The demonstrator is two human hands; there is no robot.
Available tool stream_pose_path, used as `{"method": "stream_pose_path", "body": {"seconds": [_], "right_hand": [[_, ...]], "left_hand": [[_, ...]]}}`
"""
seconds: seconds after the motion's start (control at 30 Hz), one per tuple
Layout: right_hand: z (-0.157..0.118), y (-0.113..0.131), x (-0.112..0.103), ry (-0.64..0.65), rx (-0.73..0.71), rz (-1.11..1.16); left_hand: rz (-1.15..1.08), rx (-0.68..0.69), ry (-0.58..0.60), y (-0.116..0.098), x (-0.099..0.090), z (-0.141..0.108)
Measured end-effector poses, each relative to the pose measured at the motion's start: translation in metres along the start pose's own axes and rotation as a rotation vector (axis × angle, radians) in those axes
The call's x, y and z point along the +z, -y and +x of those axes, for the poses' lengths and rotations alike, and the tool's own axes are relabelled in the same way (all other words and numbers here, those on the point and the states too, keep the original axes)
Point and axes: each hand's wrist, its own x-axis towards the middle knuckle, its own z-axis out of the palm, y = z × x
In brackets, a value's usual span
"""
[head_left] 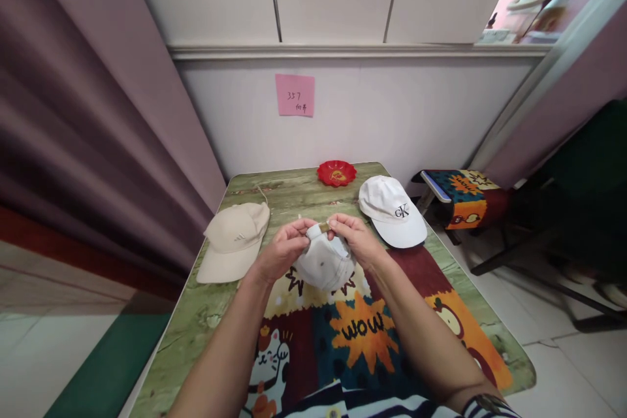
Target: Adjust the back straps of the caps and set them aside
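Between my two hands is a pale grey-white baseball cap [326,266], its back strap and brass-coloured buckle [324,227] turned up and away from me. My left hand [289,245] pinches the strap on the left of the buckle. On the buckle's right side, my right hand [353,235] grips the strap between thumb and fingers. The cap's brim is hidden from view. A beige cap [235,238] with a small logo lies to the left of my hands. To the right sits a white cap [393,210] with black "CK"-style lettering.
A red scalloped dish [337,174] stands at the back of the wood-patterned table [196,339]. Under my arms lies a colourful cloth [365,326] marked "WOW". A pink note [295,95] is stuck to the wall. A stool [463,192] stands to the right, a curtain [112,78] hangs left.
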Motion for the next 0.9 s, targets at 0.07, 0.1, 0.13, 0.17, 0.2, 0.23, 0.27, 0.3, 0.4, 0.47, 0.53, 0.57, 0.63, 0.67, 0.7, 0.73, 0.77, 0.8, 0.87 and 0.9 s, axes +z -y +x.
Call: {"method": "stream_pose_path", "body": {"seconds": [0.07,0.1,0.13,0.17,0.2,0.23,0.27,0.3,0.4,0.47,0.53,0.57,0.63,0.67,0.7,0.73,0.77,0.8,0.87,0.9], "right_hand": [[-0.001,-0.001,0.001,-0.005,0.002,0.044],[-0.001,-0.001,0.002,-0.001,0.008,0.066],[-0.002,-0.002,0.002,0.003,0.015,0.086],[-0.002,-0.003,0.003,0.008,0.022,0.099],[-0.003,-0.003,0.004,0.009,0.029,0.104],[-0.004,-0.003,0.005,0.006,0.029,0.093],[-0.005,-0.003,0.007,-0.002,0.013,0.059],[-0.007,-0.002,0.008,-0.012,-0.019,0.003],[-0.013,0.002,0.011,-0.027,-0.159,-0.230],[-0.017,0.004,0.013,-0.010,-0.216,-0.343],[-0.020,0.005,0.014,0.024,-0.211,-0.394],[-0.021,0.005,0.015,0.038,-0.201,-0.416],[-0.023,0.005,0.015,0.052,-0.194,-0.476],[-0.024,0.006,0.015,0.053,-0.198,-0.509],[-0.024,0.007,0.014,0.049,-0.209,-0.544],[-0.025,0.008,0.012,0.045,-0.221,-0.577],[-0.025,0.009,0.009,0.039,-0.230,-0.608],[-0.025,0.010,0.005,0.026,-0.235,-0.635],[-0.023,0.012,-0.006,-0.043,-0.236,-0.669],[-0.021,0.011,-0.013,-0.103,-0.236,-0.650]], "left_hand": [[-0.054,0.006,0.048,0.000,0.001,-0.002],[-0.082,0.011,0.069,0.000,0.002,-0.003],[-0.102,0.014,0.078,0.000,0.003,-0.004],[-0.113,0.015,0.073,0.000,0.005,-0.004],[-0.115,0.014,0.054,0.001,0.006,-0.004],[-0.111,0.011,0.026,0.001,0.007,-0.005],[-0.103,0.005,-0.006,0.002,0.008,-0.005],[-0.091,-0.003,-0.036,0.002,0.009,-0.006],[-0.028,-0.035,-0.096,0.002,0.011,-0.008],[0.014,-0.050,-0.114,0.002,0.013,-0.010],[0.037,-0.051,-0.144,0.002,0.015,-0.011],[0.044,-0.050,-0.165,0.003,0.016,-0.011],[0.051,-0.047,-0.206,0.005,0.018,-0.011],[0.050,-0.044,-0.218,0.006,0.018,-0.011],[0.045,-0.039,-0.219,0.007,0.018,-0.011],[0.038,-0.029,-0.214,0.007,0.017,-0.012],[0.029,-0.015,-0.204,0.007,0.015,-0.014],[0.017,-0.001,-0.190,0.007,0.013,-0.015],[-0.026,0.047,-0.153,0.005,0.009,-0.019],[-0.060,0.080,-0.137,0.004,0.008,-0.020]]}}
